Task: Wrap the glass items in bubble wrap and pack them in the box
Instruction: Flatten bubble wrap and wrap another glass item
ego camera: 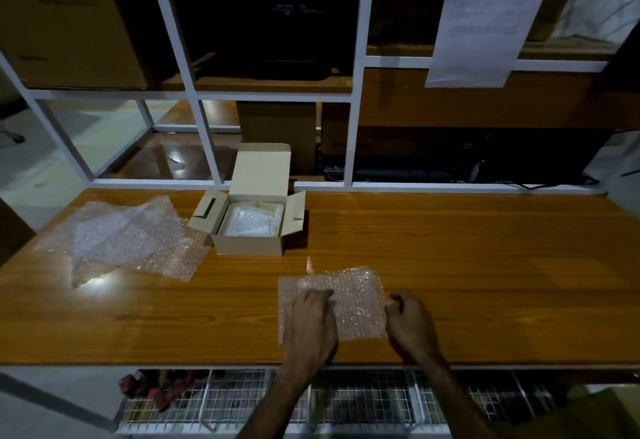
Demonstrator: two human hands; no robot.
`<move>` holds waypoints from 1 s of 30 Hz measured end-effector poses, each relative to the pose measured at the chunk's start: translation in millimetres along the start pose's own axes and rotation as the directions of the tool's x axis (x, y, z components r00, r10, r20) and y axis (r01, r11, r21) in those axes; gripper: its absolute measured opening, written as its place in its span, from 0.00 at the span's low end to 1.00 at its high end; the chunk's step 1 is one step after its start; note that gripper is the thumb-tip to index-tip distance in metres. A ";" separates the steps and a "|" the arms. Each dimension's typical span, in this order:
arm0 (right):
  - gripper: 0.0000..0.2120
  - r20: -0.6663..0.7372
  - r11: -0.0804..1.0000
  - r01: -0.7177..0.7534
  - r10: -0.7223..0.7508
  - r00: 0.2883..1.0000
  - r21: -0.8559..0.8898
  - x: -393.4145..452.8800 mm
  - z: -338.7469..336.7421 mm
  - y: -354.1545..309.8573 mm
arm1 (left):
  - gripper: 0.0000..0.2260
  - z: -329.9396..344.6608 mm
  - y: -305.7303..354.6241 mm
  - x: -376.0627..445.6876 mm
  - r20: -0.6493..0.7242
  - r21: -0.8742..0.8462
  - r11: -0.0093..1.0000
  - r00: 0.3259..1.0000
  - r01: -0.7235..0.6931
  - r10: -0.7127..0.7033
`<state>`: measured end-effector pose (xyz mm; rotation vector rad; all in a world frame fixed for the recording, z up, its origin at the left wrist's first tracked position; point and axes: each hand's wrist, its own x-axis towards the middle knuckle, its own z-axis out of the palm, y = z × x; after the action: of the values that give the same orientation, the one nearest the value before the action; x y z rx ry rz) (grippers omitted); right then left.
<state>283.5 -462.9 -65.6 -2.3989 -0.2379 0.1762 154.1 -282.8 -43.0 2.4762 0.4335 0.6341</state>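
A folded piece of bubble wrap (349, 296) lies on the wooden table near its front edge; whether a glass item is inside it cannot be seen. My left hand (311, 324) rests on the wrap's left part with curled fingers pressing it down. My right hand (410, 324) pinches the wrap's right edge between thumb and fingers. An open cardboard box (249, 241) stands farther back, left of centre, its lid up and side flaps out. Inside it sits a bubble-wrapped bundle (252, 220).
Loose sheets of bubble wrap (124, 241) spread over the table's left part. A white shelf frame (221, 182) rises behind the table with cartons on it. A wire mesh rack (346, 400) hangs under the front edge.
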 end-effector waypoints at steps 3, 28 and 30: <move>0.17 -0.088 0.968 0.175 -0.193 0.977 -0.183 -8.5 9.4 -22.5 | 0.16 -2.0 -21.7 6.0 0.046 0.163 0.987 0.999 0.003 -0.011; 0.34 0.310 0.797 0.351 -0.216 0.926 -0.491 14.5 26.2 4.0 | 0.36 -6.8 -68.0 -12.6 0.418 0.447 0.894 0.883 0.005 -0.214; 0.34 0.285 0.841 0.333 -0.224 0.932 -0.427 16.4 27.6 6.2 | 0.39 -8.8 -66.8 -17.7 0.369 0.437 0.897 0.895 0.070 -0.250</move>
<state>294.9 -446.0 -91.3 -2.7833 -0.8201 0.2807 123.5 -233.0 -80.9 2.8304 0.6505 -0.0843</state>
